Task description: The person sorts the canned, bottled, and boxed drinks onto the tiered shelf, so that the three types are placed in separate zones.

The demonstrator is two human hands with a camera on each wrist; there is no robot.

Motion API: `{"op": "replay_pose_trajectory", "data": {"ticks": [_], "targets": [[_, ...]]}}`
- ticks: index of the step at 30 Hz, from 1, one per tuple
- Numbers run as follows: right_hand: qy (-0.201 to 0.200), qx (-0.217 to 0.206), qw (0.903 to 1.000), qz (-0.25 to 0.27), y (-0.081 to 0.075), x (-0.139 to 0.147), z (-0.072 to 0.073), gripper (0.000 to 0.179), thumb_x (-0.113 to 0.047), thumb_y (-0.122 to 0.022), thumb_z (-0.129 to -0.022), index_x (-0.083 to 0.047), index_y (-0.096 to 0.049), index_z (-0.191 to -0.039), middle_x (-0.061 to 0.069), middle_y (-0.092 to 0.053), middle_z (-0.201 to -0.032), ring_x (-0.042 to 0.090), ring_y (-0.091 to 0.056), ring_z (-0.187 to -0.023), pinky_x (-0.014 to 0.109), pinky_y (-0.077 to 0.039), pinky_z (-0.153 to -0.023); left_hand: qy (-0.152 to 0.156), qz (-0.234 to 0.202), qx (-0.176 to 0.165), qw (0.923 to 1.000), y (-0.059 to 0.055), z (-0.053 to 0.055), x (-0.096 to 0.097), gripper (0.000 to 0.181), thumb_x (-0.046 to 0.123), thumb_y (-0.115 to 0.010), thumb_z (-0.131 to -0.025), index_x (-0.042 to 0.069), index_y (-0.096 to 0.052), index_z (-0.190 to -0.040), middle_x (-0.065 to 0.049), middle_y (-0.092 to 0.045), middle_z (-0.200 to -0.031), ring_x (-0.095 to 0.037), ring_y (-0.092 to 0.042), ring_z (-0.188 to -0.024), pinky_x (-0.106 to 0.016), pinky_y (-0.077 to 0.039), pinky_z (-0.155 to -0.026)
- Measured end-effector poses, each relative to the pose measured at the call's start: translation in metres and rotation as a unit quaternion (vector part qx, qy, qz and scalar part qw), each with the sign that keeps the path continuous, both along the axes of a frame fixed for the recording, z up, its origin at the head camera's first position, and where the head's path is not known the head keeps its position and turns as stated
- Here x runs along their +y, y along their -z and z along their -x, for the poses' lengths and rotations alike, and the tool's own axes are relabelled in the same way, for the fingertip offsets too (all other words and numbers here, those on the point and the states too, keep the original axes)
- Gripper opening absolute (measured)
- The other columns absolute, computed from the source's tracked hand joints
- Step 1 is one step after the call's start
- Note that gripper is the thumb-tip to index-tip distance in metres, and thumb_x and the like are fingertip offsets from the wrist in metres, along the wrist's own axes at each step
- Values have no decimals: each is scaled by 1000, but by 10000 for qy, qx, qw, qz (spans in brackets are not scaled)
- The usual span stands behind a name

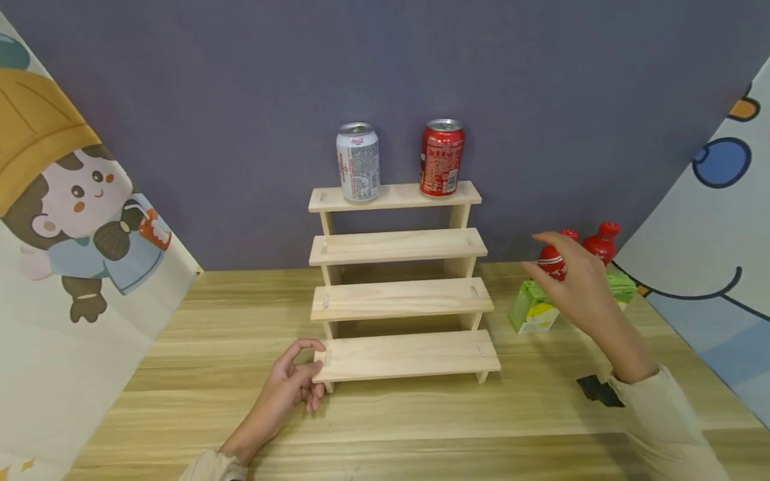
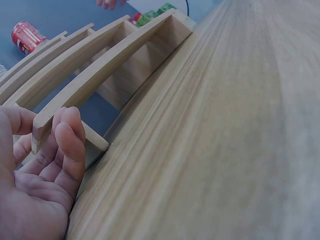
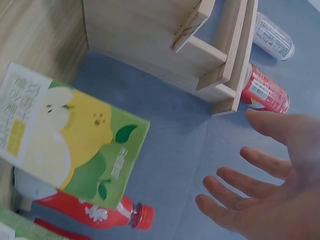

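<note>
A four-tier wooden step shelf (image 1: 406, 356) stands against the back wall. My left hand (image 1: 289, 381) pinches the left end of its lowest board, and the left wrist view shows the fingers (image 2: 70, 140) curled at the board's edge. A white soda can (image 1: 359, 164) and a red soda can (image 1: 442, 160) stand upright on the top tier. Raised to the right of the shelf, my right hand (image 1: 580, 287) holds nothing, its thumb and fingers spread apart. In the head view it overlaps green drink cartons (image 1: 535, 315) and red-capped bottles (image 1: 601, 246).
The wood-grain tabletop (image 1: 385, 434) runs in front of the shelf. A grey-blue wall (image 1: 240, 133) rises behind, with printed cartoon panels (image 1: 102, 220) on both sides. By my right sleeve (image 1: 668, 414) lies a small black patch (image 1: 598, 391).
</note>
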State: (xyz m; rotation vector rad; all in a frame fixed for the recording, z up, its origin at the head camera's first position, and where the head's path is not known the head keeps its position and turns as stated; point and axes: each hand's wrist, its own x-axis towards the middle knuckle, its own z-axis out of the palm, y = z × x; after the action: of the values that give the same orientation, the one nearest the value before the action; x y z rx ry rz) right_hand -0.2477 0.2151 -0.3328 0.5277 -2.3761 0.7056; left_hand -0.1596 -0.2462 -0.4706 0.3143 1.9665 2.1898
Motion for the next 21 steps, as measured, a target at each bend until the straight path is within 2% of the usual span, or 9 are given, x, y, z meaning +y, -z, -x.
{"op": "replay_pose_trajectory", "data": {"ticks": [2,5,11,14,19,21], "targets": [[96,-180,9998,-80,1,5,-3,51,-13,-79,-85,2,-58,-129,26,-58,-131,46,-56,-115,65,-47,-90,15,1,4,10000,0,0,0,36,15,-51,-104,-1,-36,-132,-6,-64,-64,-16,-58,-51,-22,-49,-46],[200,-315,9989,-270,1,10,-4,52,-13,-80,-84,3,-58,-128,28,-56,-133,47,-57,-111,65,-48,-87,43,9,23,10000,-1,1,1,36,15,-51,-104,-1,-36,-133,-6,-64,-64,-16,-59,-51,-22,-49,-46],[239,-694,9949,-691,4,18,2,49,-11,-79,-85,6,-58,-127,30,-55,-131,49,-53,-117,67,-46,-91,0,36,72,10000,-4,3,0,36,16,-52,-103,0,-38,-132,-7,-63,-65,-16,-58,-51,-23,-49,-46],[245,-1195,9884,-901,8,24,6,50,-14,-76,-88,5,-56,-129,31,-53,-132,51,-51,-117,69,-45,-90,14,34,78,10000,-4,3,0,36,16,-52,-103,-1,-38,-132,-7,-63,-66,-16,-58,-52,-23,-50,-46],[158,-2054,9716,-1162,14,34,8,58,-23,-72,-93,5,-49,-138,34,-50,-137,55,-50,-119,70,-45,-90,-4,34,-8,10000,-3,1,0,36,15,-52,-103,-1,-38,-132,-7,-63,-65,-16,-58,-51,-22,-49,-46],[88,-2160,9700,-1116,18,38,9,59,-25,-72,-93,4,-50,-138,32,-55,-131,52,-56,-107,65,-50,-85,-11,35,-58,10000,-3,0,0,36,16,-53,-103,0,-38,-132,-7,-63,-65,-16,-58,-51,-22,-49,-47]]}}
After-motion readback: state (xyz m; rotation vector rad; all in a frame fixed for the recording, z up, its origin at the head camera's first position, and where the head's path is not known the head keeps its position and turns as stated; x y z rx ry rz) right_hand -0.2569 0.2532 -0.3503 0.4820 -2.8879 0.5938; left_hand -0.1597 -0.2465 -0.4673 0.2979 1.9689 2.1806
